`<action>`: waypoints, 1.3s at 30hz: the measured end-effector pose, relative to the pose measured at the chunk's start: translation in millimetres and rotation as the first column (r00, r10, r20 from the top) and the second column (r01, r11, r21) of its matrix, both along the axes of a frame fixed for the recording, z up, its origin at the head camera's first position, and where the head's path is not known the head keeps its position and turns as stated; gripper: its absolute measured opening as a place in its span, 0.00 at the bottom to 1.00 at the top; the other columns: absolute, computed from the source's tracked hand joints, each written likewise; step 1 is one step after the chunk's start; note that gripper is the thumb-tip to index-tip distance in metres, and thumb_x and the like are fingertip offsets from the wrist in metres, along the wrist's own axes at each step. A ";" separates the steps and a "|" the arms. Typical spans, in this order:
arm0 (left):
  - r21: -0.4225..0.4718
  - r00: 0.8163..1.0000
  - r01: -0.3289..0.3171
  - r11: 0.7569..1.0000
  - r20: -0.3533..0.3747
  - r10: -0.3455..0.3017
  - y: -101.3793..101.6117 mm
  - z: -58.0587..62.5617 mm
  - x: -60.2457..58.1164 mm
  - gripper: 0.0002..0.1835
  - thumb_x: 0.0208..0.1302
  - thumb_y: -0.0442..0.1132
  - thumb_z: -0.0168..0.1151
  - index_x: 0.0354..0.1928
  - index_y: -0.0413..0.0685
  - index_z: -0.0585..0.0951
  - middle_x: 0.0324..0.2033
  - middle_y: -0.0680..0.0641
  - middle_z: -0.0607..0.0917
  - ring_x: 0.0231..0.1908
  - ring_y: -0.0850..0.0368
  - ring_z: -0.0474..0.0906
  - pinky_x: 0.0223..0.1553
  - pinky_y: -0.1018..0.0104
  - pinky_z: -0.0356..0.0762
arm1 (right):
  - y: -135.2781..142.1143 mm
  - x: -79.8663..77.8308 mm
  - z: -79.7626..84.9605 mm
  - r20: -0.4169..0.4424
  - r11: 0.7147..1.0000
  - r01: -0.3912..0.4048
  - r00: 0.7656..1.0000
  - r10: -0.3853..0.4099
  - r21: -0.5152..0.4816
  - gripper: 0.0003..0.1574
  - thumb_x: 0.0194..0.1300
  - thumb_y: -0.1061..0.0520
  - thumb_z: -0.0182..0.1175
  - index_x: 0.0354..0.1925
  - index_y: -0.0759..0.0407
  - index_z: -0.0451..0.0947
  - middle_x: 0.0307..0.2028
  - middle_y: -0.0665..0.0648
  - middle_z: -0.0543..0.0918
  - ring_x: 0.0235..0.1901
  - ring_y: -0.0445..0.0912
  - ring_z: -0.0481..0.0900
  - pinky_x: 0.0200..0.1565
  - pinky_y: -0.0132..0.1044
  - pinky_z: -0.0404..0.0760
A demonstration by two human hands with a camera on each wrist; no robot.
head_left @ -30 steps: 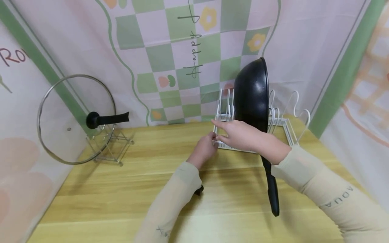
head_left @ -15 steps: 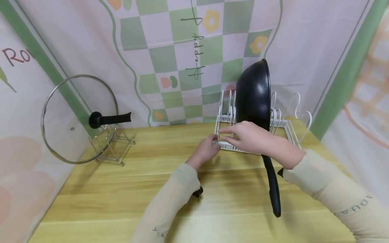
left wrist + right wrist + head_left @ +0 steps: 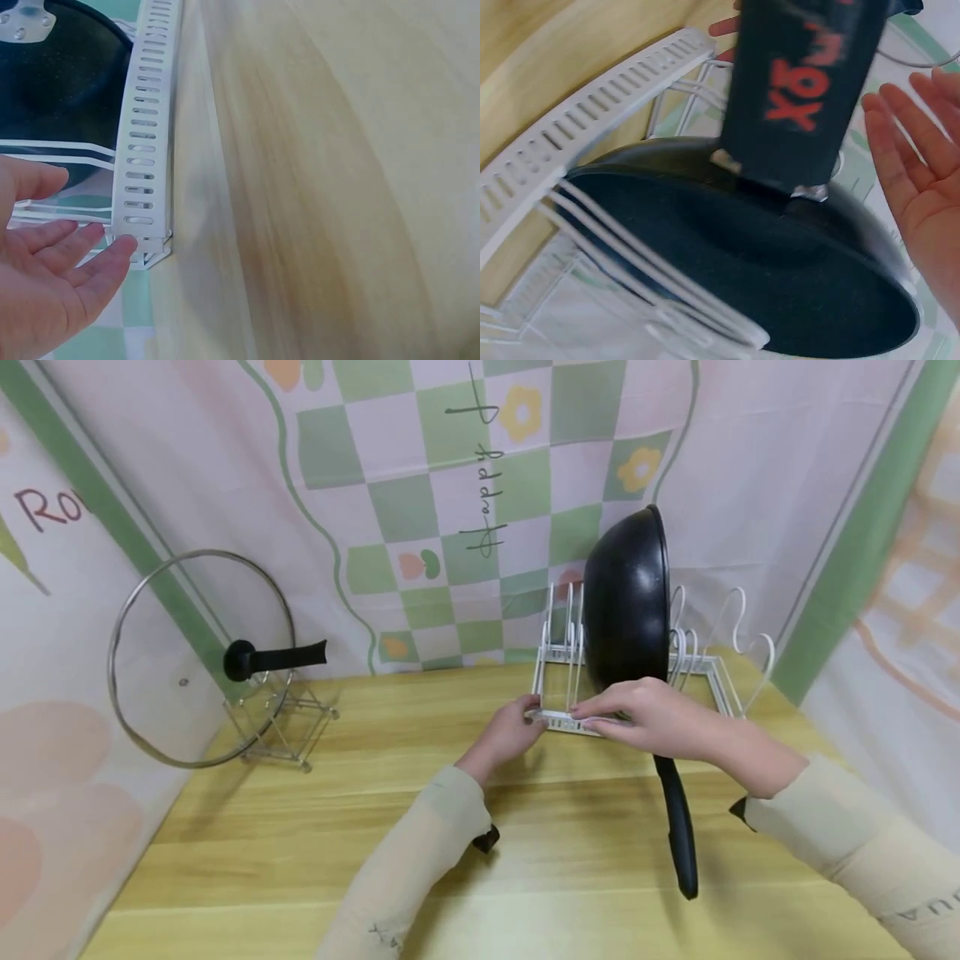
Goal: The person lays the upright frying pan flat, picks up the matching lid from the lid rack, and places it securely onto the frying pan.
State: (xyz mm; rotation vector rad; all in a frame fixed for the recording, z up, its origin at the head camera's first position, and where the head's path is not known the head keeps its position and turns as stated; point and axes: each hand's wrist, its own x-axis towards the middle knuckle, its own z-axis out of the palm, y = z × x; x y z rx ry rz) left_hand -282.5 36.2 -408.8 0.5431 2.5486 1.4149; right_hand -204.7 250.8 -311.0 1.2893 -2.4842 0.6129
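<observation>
White rack (image 3: 141, 135) same place, right hand (image 3: 660, 714) shifted right

Desk (image 3: 315, 827): setup on it reads as 0.5 s ago. Rack sits back right of centre. Black wok (image 3: 626, 602) unchanged, on edge in the rack, hollow side right, handle hanging past the front rail (image 3: 562, 724). Glass lid (image 3: 238, 660) likewise unchanged, leaning in the small wire stand (image 3: 277, 758) at left.

Delta is the right hand: was over the rack's left front corner, now lower and further right along the rail, beside the wok. Fingers extended, grasping nothing; can't tell if they touch the rail. Left hand (image 3: 510, 727) still at that corner, fingers loosely extended, fingertips at the rail end, nothing pinched.
</observation>
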 end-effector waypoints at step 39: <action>0.350 0.994 -0.062 0.935 0.109 0.025 10.6 -8.7 22.8 0.35 0.67 0.27 0.60 0.75 0.33 0.62 0.63 0.34 0.78 0.55 0.43 0.81 0.53 0.64 0.81 | 103.4 3.7 -42.9 0.561 0.920 0.216 0.828 0.006 -0.328 0.11 0.72 0.73 0.56 0.39 0.67 0.84 0.35 0.54 0.90 0.35 0.44 0.87 0.40 0.34 0.87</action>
